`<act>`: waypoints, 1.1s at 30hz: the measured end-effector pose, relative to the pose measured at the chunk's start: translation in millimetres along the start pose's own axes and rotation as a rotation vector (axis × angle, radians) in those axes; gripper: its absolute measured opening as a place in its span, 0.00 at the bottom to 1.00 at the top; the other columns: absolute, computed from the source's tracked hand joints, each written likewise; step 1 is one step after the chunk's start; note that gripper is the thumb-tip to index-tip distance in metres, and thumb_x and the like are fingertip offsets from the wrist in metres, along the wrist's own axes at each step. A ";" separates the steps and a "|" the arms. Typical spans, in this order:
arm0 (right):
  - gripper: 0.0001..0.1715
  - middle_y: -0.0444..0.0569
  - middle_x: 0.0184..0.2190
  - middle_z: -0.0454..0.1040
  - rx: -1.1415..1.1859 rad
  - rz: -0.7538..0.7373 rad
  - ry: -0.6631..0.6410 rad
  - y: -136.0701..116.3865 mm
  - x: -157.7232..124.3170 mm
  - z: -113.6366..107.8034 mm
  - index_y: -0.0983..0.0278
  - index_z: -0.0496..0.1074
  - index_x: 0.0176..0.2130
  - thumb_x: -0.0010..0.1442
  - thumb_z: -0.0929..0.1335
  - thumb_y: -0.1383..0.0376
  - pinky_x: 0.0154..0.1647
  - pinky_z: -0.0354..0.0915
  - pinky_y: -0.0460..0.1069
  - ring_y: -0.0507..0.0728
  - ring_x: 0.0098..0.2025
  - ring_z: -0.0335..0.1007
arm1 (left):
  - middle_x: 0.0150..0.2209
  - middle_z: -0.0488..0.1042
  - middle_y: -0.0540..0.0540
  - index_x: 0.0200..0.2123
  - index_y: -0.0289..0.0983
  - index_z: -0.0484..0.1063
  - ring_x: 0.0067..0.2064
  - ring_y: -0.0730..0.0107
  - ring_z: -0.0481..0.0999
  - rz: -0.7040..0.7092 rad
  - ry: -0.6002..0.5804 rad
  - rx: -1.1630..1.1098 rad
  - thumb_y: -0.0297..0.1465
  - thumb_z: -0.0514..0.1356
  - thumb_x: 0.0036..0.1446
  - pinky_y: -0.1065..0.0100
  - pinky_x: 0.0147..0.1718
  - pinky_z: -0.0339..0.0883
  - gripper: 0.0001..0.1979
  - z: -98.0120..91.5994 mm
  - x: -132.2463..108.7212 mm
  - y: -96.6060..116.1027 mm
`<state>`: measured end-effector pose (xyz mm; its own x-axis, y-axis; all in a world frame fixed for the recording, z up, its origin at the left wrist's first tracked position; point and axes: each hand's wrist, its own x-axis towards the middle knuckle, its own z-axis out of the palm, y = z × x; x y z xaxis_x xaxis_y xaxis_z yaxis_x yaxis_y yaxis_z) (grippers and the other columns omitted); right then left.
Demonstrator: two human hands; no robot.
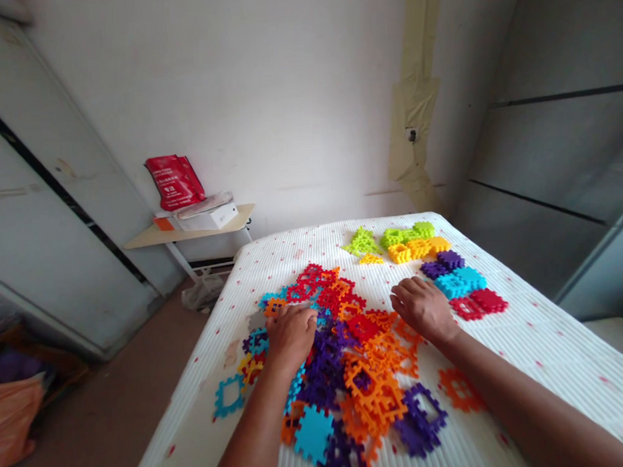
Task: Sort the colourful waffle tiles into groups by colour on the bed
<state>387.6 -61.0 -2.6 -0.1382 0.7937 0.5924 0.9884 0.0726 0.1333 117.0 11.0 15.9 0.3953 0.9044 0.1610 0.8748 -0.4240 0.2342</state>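
A loose pile of interlocking plastic tiles [323,363] in orange, purple, red and blue spreads over the near middle of the bed. My left hand [292,329] rests palm down on the pile's left side, its fingers loosely bent and apart; the fingertips are partly hidden. Just past the pile's right edge is my right hand [424,309], palm down with fingers slightly curled and nothing visible in them. Stacks sorted by colour stand beyond it: red tiles [481,304], light blue tiles [460,282], purple tiles [443,262], yellow tiles [418,248] and green tiles [407,234].
Green star-like pieces [362,241] and small yellow triangles [371,259] lie near the bed's far edge. A white ribbed cover [541,359] covers the bed. At the back left, a small table [153,237] holds a red bag [175,182] and a white box [217,217].
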 end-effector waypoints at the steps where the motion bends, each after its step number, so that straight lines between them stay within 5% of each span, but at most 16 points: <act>1: 0.14 0.48 0.26 0.69 0.007 -0.018 0.007 -0.5 -1.0 0.8 0.64 0.71 0.27 0.62 0.61 0.67 0.32 0.47 0.49 0.54 0.31 0.58 | 0.45 0.75 0.49 0.37 0.47 0.76 0.51 0.59 0.68 -0.001 -0.024 0.009 0.32 0.50 0.57 0.56 0.49 0.57 0.14 0.9 4.8 1.4; 7: 0.15 0.47 0.24 0.68 0.035 -0.062 0.031 -0.6 -3.4 2.5 0.64 0.69 0.25 0.62 0.62 0.67 0.32 0.47 0.49 0.53 0.30 0.58 | 0.37 0.78 0.46 0.30 0.43 0.76 0.44 0.59 0.73 -0.004 -0.135 0.044 0.31 0.50 0.55 0.56 0.45 0.59 0.14 8.5 30.6 3.6; 12: 0.17 0.49 0.26 0.69 0.047 -0.036 -0.034 -0.5 -2.3 -3.7 0.65 0.70 0.26 0.63 0.59 0.67 0.32 0.49 0.48 0.54 0.31 0.59 | 0.33 0.78 0.45 0.24 0.40 0.75 0.41 0.62 0.74 0.025 -0.094 0.025 0.29 0.50 0.54 0.62 0.42 0.62 0.14 8.8 32.3 5.6; 19: 0.19 0.51 0.28 0.71 0.095 0.011 -0.096 0.3 -1.2 -11.1 0.65 0.72 0.29 0.64 0.57 0.66 0.34 0.51 0.48 0.54 0.32 0.60 | 0.36 0.78 0.45 0.32 0.39 0.78 0.41 0.67 0.75 0.094 0.089 -0.095 0.26 0.55 0.52 0.66 0.44 0.64 0.11 2.5 24.7 0.0; 27: 0.18 0.51 0.28 0.71 0.172 -0.019 -0.059 -3.2 -1.9 -13.5 0.65 0.72 0.30 0.64 0.58 0.65 0.36 0.54 0.48 0.54 0.33 0.62 | 0.35 0.78 0.47 0.30 0.39 0.77 0.39 0.66 0.75 0.090 0.321 -0.219 0.22 0.55 0.49 0.64 0.44 0.67 0.11 -10.8 7.7 7.6; 33: 0.16 0.50 0.29 0.72 0.493 0.095 -0.025 -9.0 -1.2 -16.6 0.65 0.72 0.32 0.63 0.59 0.63 0.36 0.58 0.47 0.53 0.33 0.65 | 0.33 0.75 0.48 0.36 0.40 0.72 0.37 0.68 0.74 0.187 0.585 -0.385 0.25 0.54 0.53 0.65 0.40 0.69 0.09 -11.3 -16.7 21.9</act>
<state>377.8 -72.7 8.6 -0.0502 0.8247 0.5633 0.9094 0.2710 -0.3156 126.4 -14.0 29.2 0.2193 0.6870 0.6928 0.6042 -0.6532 0.4564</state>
